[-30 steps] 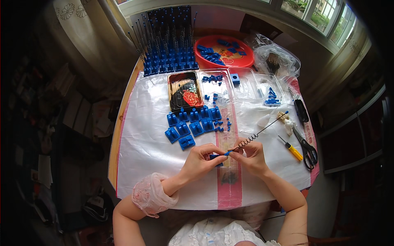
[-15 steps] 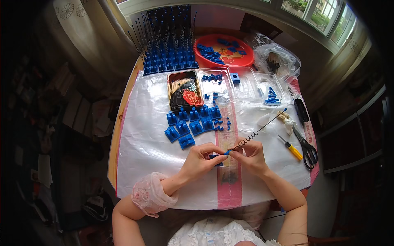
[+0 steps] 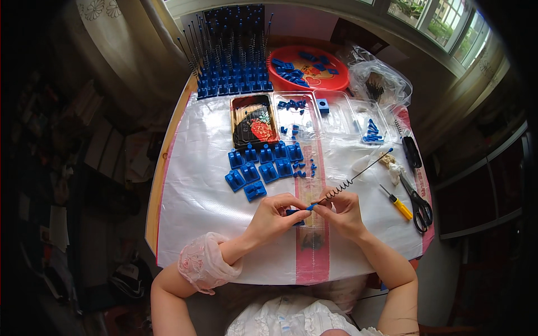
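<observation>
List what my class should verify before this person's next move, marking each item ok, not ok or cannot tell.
1. Left hand pinching the small blue piece: ok.
2. Right hand holding the near end of the spring: ok.
3. Piece and spring fully joined: cannot tell; fingers cover the spot.
4. Spring's far end tipped: ok, a blue tip shows.
5. A hand free for another part: not ok; both are occupied.
6. Screwdriver and scissors clear of the hands: ok, both lie to the right.
</observation>
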`<action>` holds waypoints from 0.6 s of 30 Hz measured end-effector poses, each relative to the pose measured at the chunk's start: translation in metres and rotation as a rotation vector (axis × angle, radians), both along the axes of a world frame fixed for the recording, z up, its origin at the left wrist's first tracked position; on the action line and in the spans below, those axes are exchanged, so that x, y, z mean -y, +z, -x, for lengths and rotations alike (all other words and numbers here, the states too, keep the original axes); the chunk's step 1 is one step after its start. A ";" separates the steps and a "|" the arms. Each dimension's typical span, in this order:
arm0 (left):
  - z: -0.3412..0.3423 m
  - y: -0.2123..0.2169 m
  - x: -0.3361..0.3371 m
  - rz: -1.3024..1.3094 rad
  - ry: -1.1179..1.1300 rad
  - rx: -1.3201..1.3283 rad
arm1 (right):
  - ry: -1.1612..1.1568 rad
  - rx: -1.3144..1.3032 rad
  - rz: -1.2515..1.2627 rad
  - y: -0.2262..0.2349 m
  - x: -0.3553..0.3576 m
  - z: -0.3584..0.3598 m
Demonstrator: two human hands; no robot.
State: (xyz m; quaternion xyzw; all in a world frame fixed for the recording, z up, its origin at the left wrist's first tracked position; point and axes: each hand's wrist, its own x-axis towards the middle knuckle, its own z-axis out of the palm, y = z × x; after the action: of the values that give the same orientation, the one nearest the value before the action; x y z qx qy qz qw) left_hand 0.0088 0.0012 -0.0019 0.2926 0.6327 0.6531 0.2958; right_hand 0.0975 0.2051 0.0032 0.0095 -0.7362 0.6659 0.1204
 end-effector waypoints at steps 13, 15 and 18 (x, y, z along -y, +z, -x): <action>-0.001 -0.003 -0.002 -0.037 0.036 -0.025 | 0.015 -0.004 0.009 -0.001 0.000 0.001; 0.000 -0.002 0.000 -0.010 0.006 -0.012 | 0.017 -0.002 0.013 0.001 0.001 0.001; 0.000 -0.003 0.000 -0.005 0.001 -0.005 | 0.014 0.003 0.006 0.000 0.000 0.000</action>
State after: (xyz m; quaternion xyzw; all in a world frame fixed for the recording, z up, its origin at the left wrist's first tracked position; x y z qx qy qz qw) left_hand 0.0084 0.0010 -0.0045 0.2948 0.6319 0.6540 0.2932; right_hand 0.0972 0.2047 0.0034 0.0132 -0.7342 0.6691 0.1147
